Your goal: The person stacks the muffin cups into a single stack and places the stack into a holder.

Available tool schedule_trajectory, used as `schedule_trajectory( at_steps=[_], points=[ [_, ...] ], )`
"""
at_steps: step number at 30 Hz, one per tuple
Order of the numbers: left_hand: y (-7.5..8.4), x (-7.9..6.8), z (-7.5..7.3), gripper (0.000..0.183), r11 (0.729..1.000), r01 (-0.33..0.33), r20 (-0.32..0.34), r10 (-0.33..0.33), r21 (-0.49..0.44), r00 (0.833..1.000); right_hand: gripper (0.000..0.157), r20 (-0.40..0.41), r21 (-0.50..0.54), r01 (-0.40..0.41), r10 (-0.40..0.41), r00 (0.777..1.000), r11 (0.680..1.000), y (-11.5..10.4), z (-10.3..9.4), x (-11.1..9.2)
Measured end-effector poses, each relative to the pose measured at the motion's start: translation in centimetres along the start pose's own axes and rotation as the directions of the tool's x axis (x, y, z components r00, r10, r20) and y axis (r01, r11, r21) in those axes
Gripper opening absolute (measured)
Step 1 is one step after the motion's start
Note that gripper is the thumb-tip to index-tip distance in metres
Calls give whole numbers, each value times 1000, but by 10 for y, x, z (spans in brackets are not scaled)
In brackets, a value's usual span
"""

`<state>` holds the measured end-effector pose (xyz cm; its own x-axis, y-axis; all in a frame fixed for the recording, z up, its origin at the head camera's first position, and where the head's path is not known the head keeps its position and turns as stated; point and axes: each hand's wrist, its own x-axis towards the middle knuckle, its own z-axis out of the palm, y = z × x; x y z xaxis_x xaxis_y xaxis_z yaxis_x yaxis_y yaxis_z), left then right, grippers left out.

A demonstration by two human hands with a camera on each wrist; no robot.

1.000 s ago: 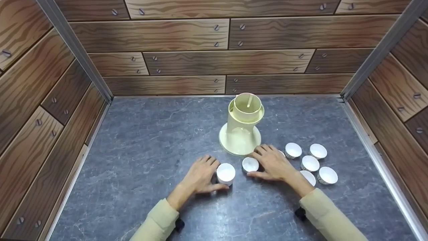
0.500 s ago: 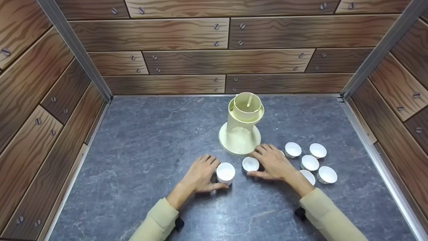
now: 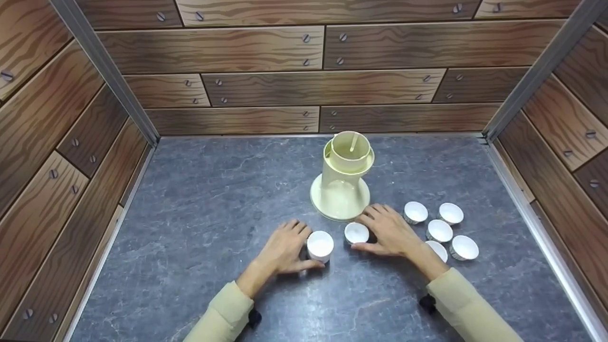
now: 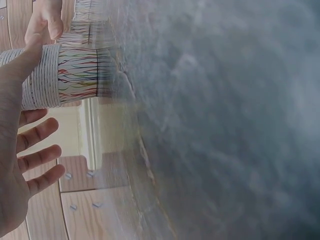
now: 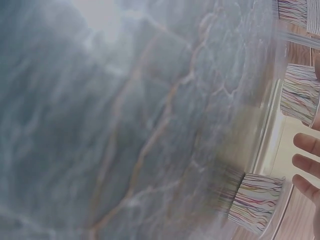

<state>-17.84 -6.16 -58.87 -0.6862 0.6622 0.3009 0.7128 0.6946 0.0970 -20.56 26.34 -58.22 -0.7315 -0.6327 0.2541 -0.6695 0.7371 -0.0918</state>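
In the head view my left hand (image 3: pixel 283 248) holds a stack of white paper baking cups (image 3: pixel 320 246) between thumb and forefinger. The left wrist view shows its many nested rims and the coloured wavy lines on its side; the other fingers are spread straight. My right hand (image 3: pixel 385 231) has its thumb in front of and its forefinger behind a single baking cup (image 3: pixel 356 232), to the right of the stack. The same patterned cup (image 5: pixel 299 95) stands upright in the right wrist view. Just behind the hands is a cream plastic stand (image 3: pixel 343 190) with a wide round base.
Several more white baking cups (image 3: pixel 440 231) stand mouth up at the right, some close beside my right forearm. A round open tube (image 3: pixel 351 161) with a thin stick inside tops the cream stand. Wood-patterned walls (image 3: pixel 266 47) enclose the grey marbled table (image 3: pixel 213 190) at back and sides.
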Motion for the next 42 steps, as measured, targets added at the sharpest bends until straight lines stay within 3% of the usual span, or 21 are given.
schedule_trajectory(
  at_steps=[18, 27, 35, 42],
  points=[
    [1, -1, 1, 75, 1000, 7, 1, -7, -11, 1000, 67, -66, 19, -2, 3, 998, 1000, -8, -10, 0],
    [1, -1, 2, 75, 1000, 7, 6, -7, -14, 1000, 65, -138, 8, 37, -35, 990, 999, -13, -15, 2],
    [1, -1, 1, 73, 1000, 5, -16, -5, -18, 1000, 62, -180, 54, 50, -39, 983, 997, -19, -19, 5],
    [0, 0, 1, 74, 1000, 14, 6, -14, -15, 1000, 61, -194, 79, 55, -39, 980, 995, -22, -22, 8]
  ],
)
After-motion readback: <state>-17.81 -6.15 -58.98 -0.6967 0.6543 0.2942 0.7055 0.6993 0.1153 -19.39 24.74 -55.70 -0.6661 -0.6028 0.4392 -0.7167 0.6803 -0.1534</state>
